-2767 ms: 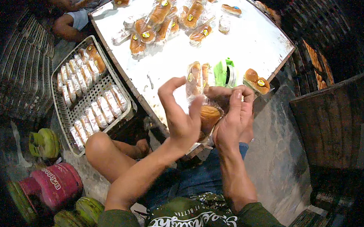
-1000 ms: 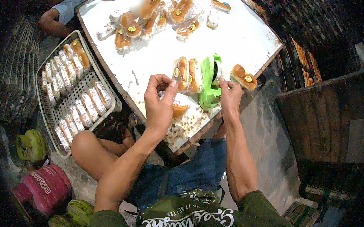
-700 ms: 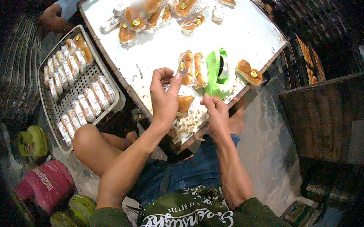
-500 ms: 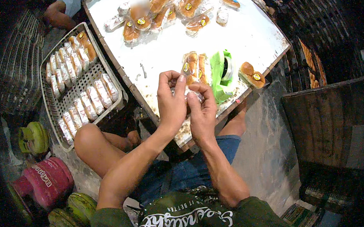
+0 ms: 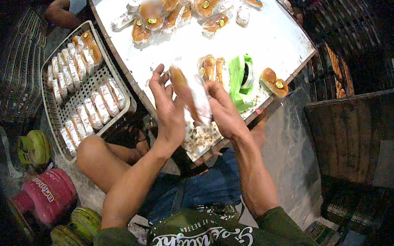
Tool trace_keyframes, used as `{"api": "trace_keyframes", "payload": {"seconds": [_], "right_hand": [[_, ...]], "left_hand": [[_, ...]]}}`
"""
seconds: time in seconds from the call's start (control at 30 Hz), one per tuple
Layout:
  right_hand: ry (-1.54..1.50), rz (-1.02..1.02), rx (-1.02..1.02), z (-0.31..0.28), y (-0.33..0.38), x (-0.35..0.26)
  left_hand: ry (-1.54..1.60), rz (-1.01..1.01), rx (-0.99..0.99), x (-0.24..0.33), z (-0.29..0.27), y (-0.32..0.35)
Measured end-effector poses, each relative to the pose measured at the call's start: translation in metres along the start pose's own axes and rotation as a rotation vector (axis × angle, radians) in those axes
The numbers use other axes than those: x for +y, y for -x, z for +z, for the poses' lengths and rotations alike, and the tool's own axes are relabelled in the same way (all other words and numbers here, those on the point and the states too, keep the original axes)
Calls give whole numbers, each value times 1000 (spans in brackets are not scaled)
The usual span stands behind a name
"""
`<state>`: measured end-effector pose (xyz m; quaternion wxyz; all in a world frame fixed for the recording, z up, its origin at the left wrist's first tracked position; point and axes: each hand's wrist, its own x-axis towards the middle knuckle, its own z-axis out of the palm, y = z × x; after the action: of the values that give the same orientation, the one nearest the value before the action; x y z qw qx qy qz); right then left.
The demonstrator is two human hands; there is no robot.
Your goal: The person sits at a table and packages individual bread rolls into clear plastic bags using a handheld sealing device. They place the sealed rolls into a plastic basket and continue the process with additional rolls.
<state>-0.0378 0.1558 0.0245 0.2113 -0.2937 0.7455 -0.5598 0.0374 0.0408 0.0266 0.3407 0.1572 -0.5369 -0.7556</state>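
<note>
Resting between hands (image 5: 170, 111) (both): bun (image 5: 183, 89).

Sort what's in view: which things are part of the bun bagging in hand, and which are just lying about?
In hand: left hand and right hand hold a bun in a clear bag; bagged buns beside it; green tape dispenser; basket of wrapped buns.

Lying about: pink gas cylinder; green cylinders; wooden crate.

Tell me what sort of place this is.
Probably a small bakery's packing corner, worked at floor level. A low white table holds wrapped buns, a wire tray beside it is lined with packed rolls, and both hands hold a bun in a clear bag.
</note>
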Motion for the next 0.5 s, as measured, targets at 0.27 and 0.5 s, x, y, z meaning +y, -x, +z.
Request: {"api": "trace_keyframes", "payload": {"seconds": [0.27,0.5], "right_hand": [[1536,55,-6,-74,-97,12],[979,136,-201,-21,-119,52]], "left_hand": [[-391,-341,36,-96,-17,-59],[-1203,-390,-339,-82,-28,-64]]}}
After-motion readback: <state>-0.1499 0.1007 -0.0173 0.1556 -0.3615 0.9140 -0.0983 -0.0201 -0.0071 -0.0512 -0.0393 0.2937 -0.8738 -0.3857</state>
